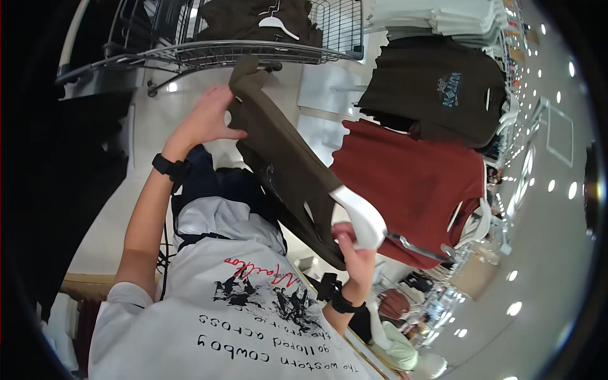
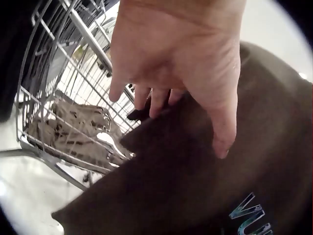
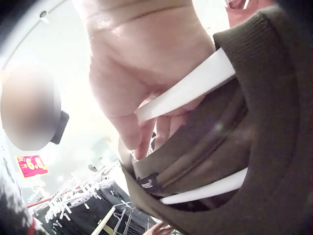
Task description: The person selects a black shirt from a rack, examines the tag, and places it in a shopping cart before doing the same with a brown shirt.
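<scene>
A dark brown shirt (image 1: 278, 139) with blue print hangs on a white hanger (image 1: 361, 215), held up between the hands. The right hand (image 1: 358, 256) grips this hanger near its hook; the right wrist view shows the fingers round the white hanger (image 3: 195, 85) at the shirt's neck opening (image 3: 264, 54). At the shirt's other end is the left hand (image 1: 209, 120), thumb spread from the fingers. In the left wrist view the left hand (image 2: 181, 58) lies against the brown fabric (image 2: 161, 181), its fingertips partly hidden at the cloth's edge.
A wire cart (image 1: 209, 54) with brown garments and a white hanger (image 1: 278, 26) stands beyond the left hand. To the right hang a red shirt (image 1: 411, 183), a dark printed shirt (image 1: 437, 88) and white garments (image 1: 443, 16). Black clothing (image 1: 76, 190) fills the left side.
</scene>
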Demonstrator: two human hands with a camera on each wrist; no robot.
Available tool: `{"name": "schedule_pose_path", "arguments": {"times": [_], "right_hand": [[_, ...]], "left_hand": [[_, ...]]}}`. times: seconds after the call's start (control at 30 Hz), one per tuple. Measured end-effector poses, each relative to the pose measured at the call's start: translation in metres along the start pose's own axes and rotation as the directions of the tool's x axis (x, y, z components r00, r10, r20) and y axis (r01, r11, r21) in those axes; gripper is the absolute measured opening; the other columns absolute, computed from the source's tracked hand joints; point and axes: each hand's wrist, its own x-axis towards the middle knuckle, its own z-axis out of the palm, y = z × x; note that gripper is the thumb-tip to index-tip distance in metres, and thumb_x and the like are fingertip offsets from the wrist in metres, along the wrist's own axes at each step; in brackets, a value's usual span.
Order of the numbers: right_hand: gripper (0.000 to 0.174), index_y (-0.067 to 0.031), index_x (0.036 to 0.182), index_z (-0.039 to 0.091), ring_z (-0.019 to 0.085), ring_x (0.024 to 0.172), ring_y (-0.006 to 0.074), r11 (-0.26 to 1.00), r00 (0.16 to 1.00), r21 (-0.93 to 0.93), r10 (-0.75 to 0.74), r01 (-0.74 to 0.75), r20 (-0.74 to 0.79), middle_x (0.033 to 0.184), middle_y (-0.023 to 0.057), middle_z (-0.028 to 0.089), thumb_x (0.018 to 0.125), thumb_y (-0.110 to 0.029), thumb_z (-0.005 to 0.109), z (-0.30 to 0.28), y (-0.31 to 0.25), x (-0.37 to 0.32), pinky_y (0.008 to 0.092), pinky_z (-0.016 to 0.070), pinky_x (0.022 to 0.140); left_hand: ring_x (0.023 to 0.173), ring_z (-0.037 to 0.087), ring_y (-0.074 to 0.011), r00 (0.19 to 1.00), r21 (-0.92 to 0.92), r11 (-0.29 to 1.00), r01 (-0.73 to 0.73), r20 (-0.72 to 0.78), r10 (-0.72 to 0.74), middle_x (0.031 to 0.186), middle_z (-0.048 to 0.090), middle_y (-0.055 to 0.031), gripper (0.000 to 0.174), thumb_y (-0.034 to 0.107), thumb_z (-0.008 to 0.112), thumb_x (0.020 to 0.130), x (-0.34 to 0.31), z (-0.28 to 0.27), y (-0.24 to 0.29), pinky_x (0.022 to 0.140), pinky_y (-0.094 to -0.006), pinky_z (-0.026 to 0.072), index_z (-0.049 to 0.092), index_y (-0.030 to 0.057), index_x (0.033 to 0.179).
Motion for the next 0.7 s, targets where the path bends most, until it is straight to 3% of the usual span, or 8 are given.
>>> {"name": "schedule_pose_path", "arguments": {"times": [0.13, 0.17, 0.27, 0.3, 0.4, 0.53, 0.6, 0.7], "right_hand": [[0.017, 0.0048, 0.099, 0.066, 0.063, 0.087, 0.0192, 0.990, 0.987, -0.010, -0.144, 0.144, -0.066, 0.093, 0.0102, 0.069, 0.085, -0.005, 0.063, -0.017, -0.031, -0.012, 0.0323, 0.0492, 0.080], [0.018, 0.0041, 0.097, 0.066, 0.063, 0.087, 0.0201, 0.988, 0.981, 0.010, -0.154, 0.156, -0.114, 0.093, 0.0108, 0.068, 0.084, -0.008, 0.065, -0.018, -0.038, -0.010, 0.0331, 0.0489, 0.080], [0.025, 0.0040, 0.093, 0.063, 0.060, 0.085, 0.0219, 0.997, 0.956, 0.027, -0.066, 0.077, -0.285, 0.089, 0.0117, 0.066, 0.078, -0.013, 0.071, -0.015, -0.056, -0.004, 0.0353, 0.0455, 0.082], [0.026, 0.0005, 0.095, 0.059, 0.057, 0.086, 0.0202, 0.995, 0.953, 0.011, -0.091, 0.099, -0.289, 0.091, 0.0094, 0.062, 0.079, -0.017, 0.071, -0.011, -0.059, 0.002, 0.0339, 0.0427, 0.083], [0.027, -0.0049, 0.096, 0.054, 0.053, 0.091, 0.0186, 0.994, 0.939, 0.016, -0.101, 0.113, -0.329, 0.094, 0.0062, 0.056, 0.079, -0.020, 0.069, -0.005, -0.069, 0.013, 0.0331, 0.0390, 0.087], [0.024, -0.0079, 0.093, 0.051, 0.050, 0.098, 0.0196, 0.980, 0.921, 0.080, -0.143, 0.184, -0.363, 0.096, 0.0044, 0.052, 0.079, -0.019, 0.068, -0.013, -0.068, 0.018, 0.0345, 0.0373, 0.092], [0.023, -0.0091, 0.092, 0.050, 0.049, 0.104, 0.0216, 0.978, 0.886, -0.017, -0.196, 0.208, -0.420, 0.097, 0.0037, 0.051, 0.079, -0.019, 0.067, -0.033, -0.058, 0.011, 0.0357, 0.0348, 0.097], [0.028, -0.0094, 0.093, 0.050, 0.049, 0.107, 0.0231, 0.948, 0.824, -0.033, -0.293, 0.318, -0.486, 0.100, 0.0046, 0.053, 0.077, -0.019, 0.071, -0.059, -0.042, -0.003, 0.0381, 0.0336, 0.100]], "left_hand": [[0.109, 0.055, -0.0345, 0.996, -0.354, 0.935, -0.007, 0.083, 0.038, 0.113, 0.063, -0.0148, 0.068, 0.030, 0.082, 0.061, -0.003, 0.027, -0.011, 0.104, -0.0398, 0.0367, 0.059, 0.0055, 0.120], [0.106, 0.058, -0.0344, 0.990, -0.366, 0.923, -0.123, 0.014, 0.138, 0.110, 0.065, -0.0157, 0.063, 0.030, 0.082, 0.062, -0.003, 0.041, -0.022, 0.102, -0.0384, 0.0397, 0.062, 0.0043, 0.116], [0.117, 0.053, -0.0329, 0.962, -0.364, 0.915, 0.177, 0.262, -0.082, 0.125, 0.057, -0.0168, 0.069, 0.029, 0.084, 0.066, -0.022, 0.075, -0.044, 0.101, -0.0406, 0.0421, 0.057, 0.0053, 0.125], [0.115, 0.054, -0.0324, 0.968, -0.450, 0.883, 0.132, 0.250, -0.017, 0.120, 0.060, -0.0159, 0.063, 0.032, 0.082, 0.068, -0.028, 0.090, -0.061, 0.100, -0.0407, 0.0419, 0.060, 0.0070, 0.122], [0.109, 0.058, -0.0355, 0.891, -0.327, 0.897, 0.298, 0.431, -0.139, 0.114, 0.064, -0.0169, 0.054, 0.027, 0.081, 0.066, -0.049, 0.095, -0.098, 0.095, -0.0425, 0.0449, 0.064, 0.0058, 0.113], [0.096, 0.064, -0.0357, 0.910, -0.209, 0.924, 0.319, 0.340, -0.237, 0.101, 0.068, -0.0180, 0.040, 0.021, 0.076, 0.065, -0.090, 0.108, -0.156, 0.085, -0.0434, 0.0514, 0.067, 0.0062, 0.101], [0.095, 0.064, -0.0370, 0.873, 0.037, 0.921, 0.389, 0.304, -0.381, 0.096, 0.068, -0.0183, 0.037, 0.019, 0.075, 0.066, -0.105, 0.095, -0.167, 0.084, -0.0452, 0.0514, 0.067, 0.0050, 0.099], [0.099, 0.062, -0.0397, 0.775, 0.037, 0.853, 0.521, 0.399, -0.491, 0.103, 0.067, -0.0195, 0.034, 0.018, 0.072, 0.073, -0.118, 0.080, -0.184, 0.083, -0.0435, 0.0506, 0.067, 0.0085, 0.105]]}}
